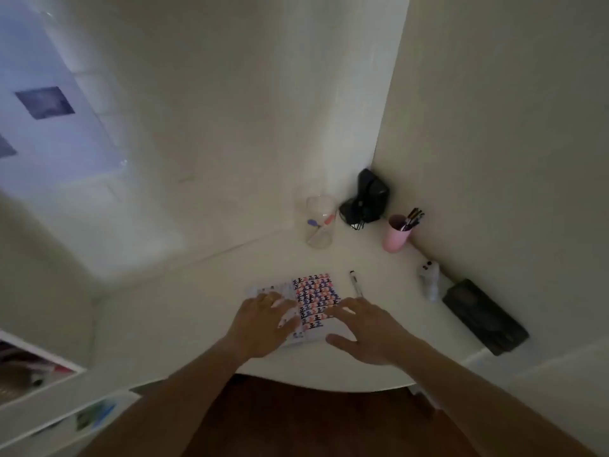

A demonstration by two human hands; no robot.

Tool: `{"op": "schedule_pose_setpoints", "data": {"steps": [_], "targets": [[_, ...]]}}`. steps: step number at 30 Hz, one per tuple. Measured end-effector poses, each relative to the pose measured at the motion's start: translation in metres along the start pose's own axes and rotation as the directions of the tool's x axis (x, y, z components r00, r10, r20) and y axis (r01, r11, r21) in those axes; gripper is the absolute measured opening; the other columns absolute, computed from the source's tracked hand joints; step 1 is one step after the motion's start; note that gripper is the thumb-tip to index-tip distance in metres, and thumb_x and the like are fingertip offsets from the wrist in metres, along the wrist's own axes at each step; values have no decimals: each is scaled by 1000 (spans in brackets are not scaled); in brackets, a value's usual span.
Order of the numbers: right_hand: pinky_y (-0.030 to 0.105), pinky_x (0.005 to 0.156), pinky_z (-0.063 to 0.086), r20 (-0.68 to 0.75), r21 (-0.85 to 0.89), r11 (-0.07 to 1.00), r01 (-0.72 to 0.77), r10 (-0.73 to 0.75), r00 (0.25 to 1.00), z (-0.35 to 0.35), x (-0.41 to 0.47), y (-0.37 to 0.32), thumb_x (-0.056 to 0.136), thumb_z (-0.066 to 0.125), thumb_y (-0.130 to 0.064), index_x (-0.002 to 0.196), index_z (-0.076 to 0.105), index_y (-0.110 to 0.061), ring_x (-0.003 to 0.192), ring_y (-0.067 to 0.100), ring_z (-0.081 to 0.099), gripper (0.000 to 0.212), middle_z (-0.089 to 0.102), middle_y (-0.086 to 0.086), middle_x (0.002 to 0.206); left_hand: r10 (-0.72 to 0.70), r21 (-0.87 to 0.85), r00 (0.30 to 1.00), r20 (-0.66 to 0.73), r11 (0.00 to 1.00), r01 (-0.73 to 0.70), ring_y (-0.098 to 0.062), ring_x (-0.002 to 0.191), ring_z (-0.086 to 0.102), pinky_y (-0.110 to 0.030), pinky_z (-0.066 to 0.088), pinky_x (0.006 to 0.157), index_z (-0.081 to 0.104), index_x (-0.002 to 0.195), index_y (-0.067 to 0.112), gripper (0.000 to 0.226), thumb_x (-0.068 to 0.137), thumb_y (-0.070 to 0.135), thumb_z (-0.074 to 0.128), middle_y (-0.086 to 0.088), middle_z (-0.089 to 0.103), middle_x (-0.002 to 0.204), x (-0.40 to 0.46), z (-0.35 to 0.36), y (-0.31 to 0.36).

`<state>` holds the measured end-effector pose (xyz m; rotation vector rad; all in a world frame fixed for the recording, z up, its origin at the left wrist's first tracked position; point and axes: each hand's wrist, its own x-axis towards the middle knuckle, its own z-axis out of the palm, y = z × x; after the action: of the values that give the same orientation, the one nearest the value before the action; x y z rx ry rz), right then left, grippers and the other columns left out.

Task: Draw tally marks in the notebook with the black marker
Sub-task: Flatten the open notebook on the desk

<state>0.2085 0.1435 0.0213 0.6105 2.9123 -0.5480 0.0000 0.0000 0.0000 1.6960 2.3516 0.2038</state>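
Your left hand (263, 319) lies flat and spread on the left page of the open notebook (314, 293), gripping nothing. Your right hand (365, 328) is open too, fingers splayed over the right page's near corner. Neither holds a pen. The black marker (356, 283) lies on the table (197, 311) just beside the notebook's right edge, toward the corner. You seem to be steadying the pages; next, pick up that marker. The page shows rows of 正 tallies in black, pink and purple.
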Motion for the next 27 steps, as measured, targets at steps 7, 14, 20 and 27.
{"op": "schedule_pose_setpoints", "data": {"steps": [7, 14, 20, 27], "targets": [[29, 80, 52, -248, 229, 913, -336, 389, 887, 151, 35, 43, 91, 54, -53, 121, 62, -25, 102, 19, 62, 42, 63, -1, 114, -245, -176, 939, -242, 963, 206, -21, 83, 66, -36, 55, 62, 62, 101, 25, 35, 93, 48, 37, 0, 65, 92, 23, 127, -9], [36, 66, 53, -509, 114, 926, -359, 365, 780, 218, 74, 84, 88, 60, -44, 114, 61, -19, 82, 23, 56, 35, 59, 6, 100, -171, -44, 879, -445, 984, 170, -26, 94, 57, -39, 47, 72, 63, 109, 19, 35, 94, 46, 48, -6, 62, 106, 61, 200, -31], [34, 70, 49, -609, 27, 939, -344, 289, 739, 240, 77, 90, 90, 46, -49, 115, 60, -20, 79, 20, 56, 41, 64, 2, 92, -140, -15, 849, -509, 988, 154, -24, 103, 51, -40, 44, 82, 58, 115, 22, 51, 86, 64, 53, -4, 57, 114, 58, 227, -33], [35, 71, 49, -684, -31, 942, -333, 223, 694, 248, 77, 93, 91, 48, -50, 115, 62, -21, 82, 22, 59, 40, 67, 4, 94, -82, 72, 786, -613, 985, 159, -24, 99, 51, -40, 44, 80, 56, 108, 25, 55, 83, 73, 46, -2, 56, 107, 60, 238, -36]]}}
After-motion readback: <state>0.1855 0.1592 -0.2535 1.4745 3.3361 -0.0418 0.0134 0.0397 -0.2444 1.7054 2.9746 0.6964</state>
